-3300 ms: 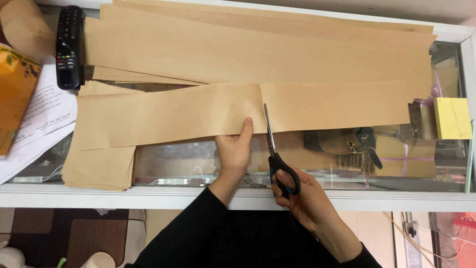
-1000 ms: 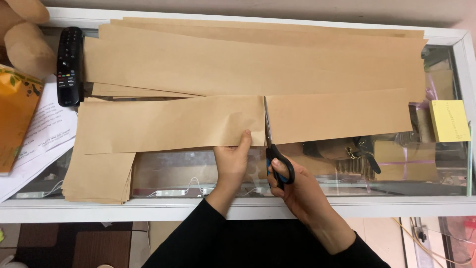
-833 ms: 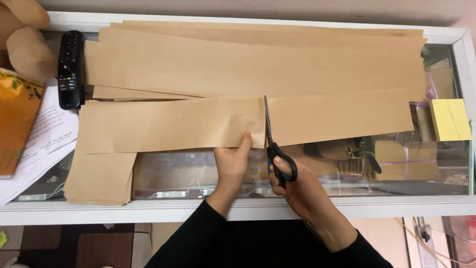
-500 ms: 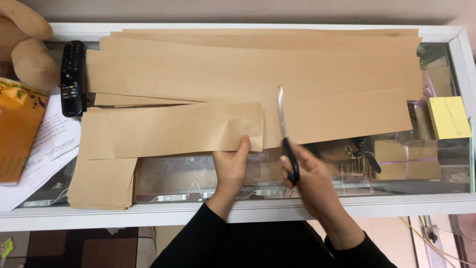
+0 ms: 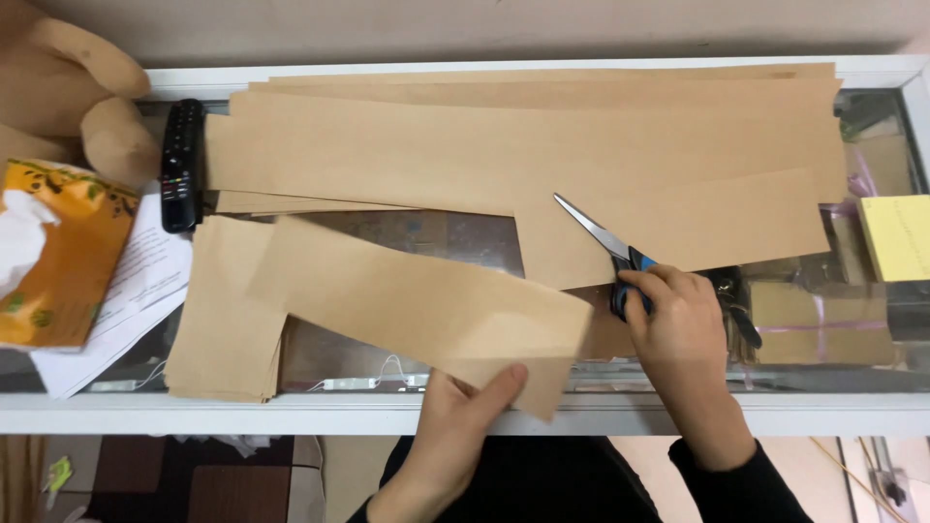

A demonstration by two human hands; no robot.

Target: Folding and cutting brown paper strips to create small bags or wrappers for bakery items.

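The left hand (image 5: 463,418) pinches a cut strip of brown paper (image 5: 417,300) at its lower right corner, thumb on top and fingers beneath; the strip runs up and to the left from the grip and lies tilted over the glass counter (image 5: 446,232). The far end of the strip overlaps a stack of cut brown pieces (image 5: 225,334) at the left.

The right hand (image 5: 678,329) is closed around the blue handles of the scissors (image 5: 610,254). The blades point up and left from the grip, nearly together, and rest on the large brown sheets (image 5: 542,145), which cover the counter above both hands.

Left of the strip: a black remote control (image 5: 181,165), a white printed sheet (image 5: 145,291), an orange tissue pack (image 5: 58,252) and a plush toy (image 5: 68,87). Right of the scissors: a yellow note pad (image 5: 896,237).
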